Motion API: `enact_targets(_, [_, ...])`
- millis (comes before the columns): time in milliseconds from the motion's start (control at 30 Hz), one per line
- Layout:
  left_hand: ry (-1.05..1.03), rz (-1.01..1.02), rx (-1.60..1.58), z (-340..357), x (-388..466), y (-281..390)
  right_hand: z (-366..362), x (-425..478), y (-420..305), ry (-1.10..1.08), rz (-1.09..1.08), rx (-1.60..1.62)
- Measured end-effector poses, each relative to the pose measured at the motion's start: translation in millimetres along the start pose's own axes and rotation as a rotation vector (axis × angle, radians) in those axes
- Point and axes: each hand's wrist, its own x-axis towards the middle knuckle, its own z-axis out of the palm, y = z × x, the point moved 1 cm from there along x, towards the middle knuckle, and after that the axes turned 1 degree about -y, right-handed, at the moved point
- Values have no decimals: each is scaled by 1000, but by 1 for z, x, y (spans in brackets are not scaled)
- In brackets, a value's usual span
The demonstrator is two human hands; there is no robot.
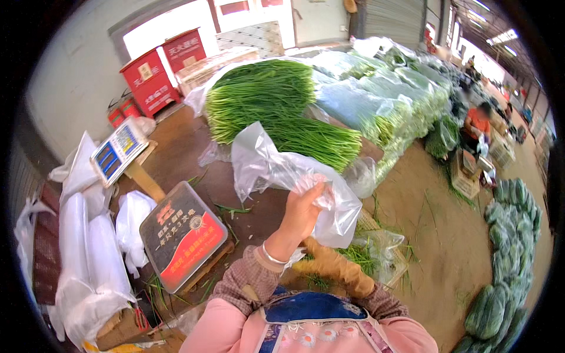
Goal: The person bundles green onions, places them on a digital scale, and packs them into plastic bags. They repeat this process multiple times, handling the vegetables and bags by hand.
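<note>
My left hand (306, 205), bare and with a bracelet at the wrist, grips a clear plastic bag (265, 154) and holds it up over the table's edge. My right hand (318, 258) wears a brown-yellow glove and is low in front of my body, just under the bag; whether its fingers hold anything cannot be told. Beyond the bag, long green garlic chives (265, 99) lie in a large heap, with a second bunch (318, 141) nearer. A platform scale (183, 238) with a raised display (119, 152) stands on the brown table (176, 137) to the left.
Plastic bag rolls (106, 247) stand at the left. A crate (399, 264) with loose greens is by my right arm. Bagged vegetables (366, 97) stretch away at the back right. Dark green wrapped vegetables (512, 247) line the floor. A person in orange (479, 121) sits farther off.
</note>
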Motion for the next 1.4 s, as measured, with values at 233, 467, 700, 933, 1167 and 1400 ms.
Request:
enact_targets(233, [108,-285,-114,-41,1,-33,-59,22,102,536,-164,525])
enact_targets(467, [232,-373,-9,-48,2,-62,-60,12,69,690,-184,964])
enact_targets(700, [-23,-660,244,-32,-42,-84,-85,-19,98,878,-196,1232])
enact_targets(933, [-214,327,1296,-5,-19,-67,-92,-51,70,849,-14,766])
enact_targets(1167, [-280,55,1281,-6,-29,-89,-98,-54,110,982,-299,23])
enact_targets(1400, [-168,2,1221,-32,-42,-75,-60,-79,87,649,177,538])
